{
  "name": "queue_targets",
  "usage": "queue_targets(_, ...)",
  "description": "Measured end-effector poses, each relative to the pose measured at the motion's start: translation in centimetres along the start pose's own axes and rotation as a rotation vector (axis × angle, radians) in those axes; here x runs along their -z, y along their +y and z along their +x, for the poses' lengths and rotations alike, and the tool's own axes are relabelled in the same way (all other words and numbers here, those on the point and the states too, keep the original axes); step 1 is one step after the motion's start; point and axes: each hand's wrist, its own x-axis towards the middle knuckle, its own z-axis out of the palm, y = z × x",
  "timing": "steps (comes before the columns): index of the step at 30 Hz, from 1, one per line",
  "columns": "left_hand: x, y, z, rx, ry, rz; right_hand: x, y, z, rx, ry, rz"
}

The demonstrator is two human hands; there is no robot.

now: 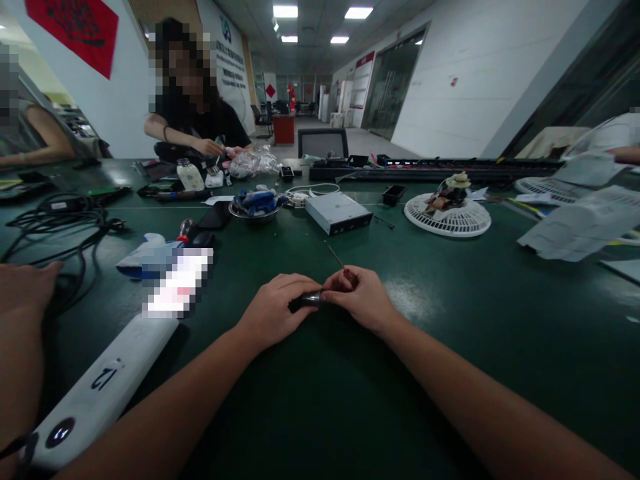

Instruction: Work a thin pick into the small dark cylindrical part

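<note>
White and smooth, a long rounded device (107,380) marked with black digits slants across the table (320,413) at the near left, and another person's hand (25,290) rests beyond its left side. Ahead, in the middle, the left grip (275,307) is closed on a small cylinder (312,299) — shiny metal at its right end, dark toward the palm — with fingers over the top and the thumb below. The cylinder lies sideways between the two hands, its bright end meeting the fingertips of the right grip (357,297). That grip is closed too, its curled fingers holding a thin rod (336,255) by a red end; the narrow shaft slopes up and leftward.

Past the left forearm lie a crumpled blue-and-white cloth (150,255) and a screwdriver (185,231) with a red, clear-looking handle. Loose black cables (75,230) loop at the left. Farther off, a round metal bowl (256,212) holds blue, wrinkled pieces, beside a boxy grey metal case (339,212); to the right, a round white slatted grille (447,220) carries a small mechanism. Behind them are crinkled clear plastic (255,161) and a long black bar (435,172). Across the table, a person (197,100) in black handles something small — what, I cannot tell.
</note>
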Motion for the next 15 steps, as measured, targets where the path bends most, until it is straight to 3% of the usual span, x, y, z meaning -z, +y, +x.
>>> queue_targets(5,0.0,0.2,0.0,-0.084,-0.010,-0.057,0.1,0.2,-0.1,0.006,-0.047,-0.138)
queue_targets(10,0.0,0.6,0.0,-0.059,-0.006,-0.084,0.3,0.6,0.2,-0.018,-0.113,-0.026)
queue_targets(12,-0.1,0.7,0.0,-0.004,0.036,-0.075,0.4,0.0,-0.1,-0.010,-0.066,0.012)
queue_targets(15,0.0,0.7,0.1,0.119,0.105,-0.022,0.1,-2.6,-1.5,0.038,0.170,0.186)
